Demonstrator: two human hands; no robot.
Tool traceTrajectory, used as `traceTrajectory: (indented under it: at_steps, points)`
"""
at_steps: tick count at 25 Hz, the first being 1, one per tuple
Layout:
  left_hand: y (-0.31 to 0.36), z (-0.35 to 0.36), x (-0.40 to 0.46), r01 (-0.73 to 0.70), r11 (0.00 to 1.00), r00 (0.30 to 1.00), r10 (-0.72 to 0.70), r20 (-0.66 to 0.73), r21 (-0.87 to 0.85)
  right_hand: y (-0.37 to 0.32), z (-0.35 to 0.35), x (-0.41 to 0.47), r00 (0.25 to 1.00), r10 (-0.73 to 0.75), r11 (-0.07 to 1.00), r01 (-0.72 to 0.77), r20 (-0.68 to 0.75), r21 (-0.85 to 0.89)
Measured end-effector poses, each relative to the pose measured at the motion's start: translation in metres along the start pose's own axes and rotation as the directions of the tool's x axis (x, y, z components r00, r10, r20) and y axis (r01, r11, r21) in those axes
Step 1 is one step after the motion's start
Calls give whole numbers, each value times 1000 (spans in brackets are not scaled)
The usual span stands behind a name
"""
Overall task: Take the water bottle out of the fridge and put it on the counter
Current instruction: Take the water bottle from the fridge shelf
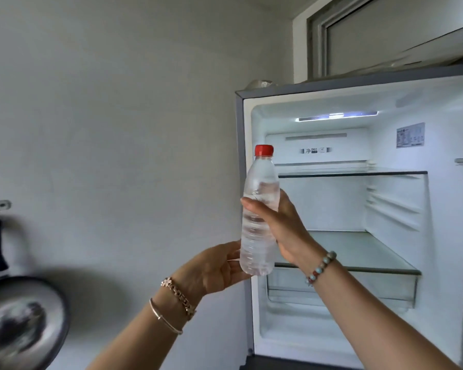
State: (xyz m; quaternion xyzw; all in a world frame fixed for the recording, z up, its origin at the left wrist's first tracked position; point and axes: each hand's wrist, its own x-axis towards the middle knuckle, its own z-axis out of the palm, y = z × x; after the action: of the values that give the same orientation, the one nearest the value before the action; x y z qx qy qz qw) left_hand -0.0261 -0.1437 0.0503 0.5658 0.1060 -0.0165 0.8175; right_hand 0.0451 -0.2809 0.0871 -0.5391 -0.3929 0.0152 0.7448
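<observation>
A clear plastic water bottle [258, 244] with a red cap stands upright in the air, just in front of the left edge of the open fridge [390, 209]. My right hand [281, 228] wraps around its middle from the right. My left hand [217, 268] touches the bottle's lower part from the left, fingers against it. The fridge's glass shelves are bare and its inner light is on. No counter is in view.
A dark frying pan [19, 316] hangs on the grey wall at the lower left. A window frame [358, 36] sits above the fridge. The plain wall fills the space between pan and fridge.
</observation>
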Motion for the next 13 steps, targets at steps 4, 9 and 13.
traceTrajectory:
  at_steps: [4,9,13]
  points:
    - [-15,-22,-50,-14,998,985,4,-174,-56,-2,40,-11,993,8,998,-14,120,56]
    - [-29,-52,-126,-160,983,901,110,-419,-86,-6,112,-26,944,-55,982,-7,325,188]
    - [-63,-91,-226,-273,955,725,125,-677,-115,-7,203,-76,833,-87,941,-111,547,319]
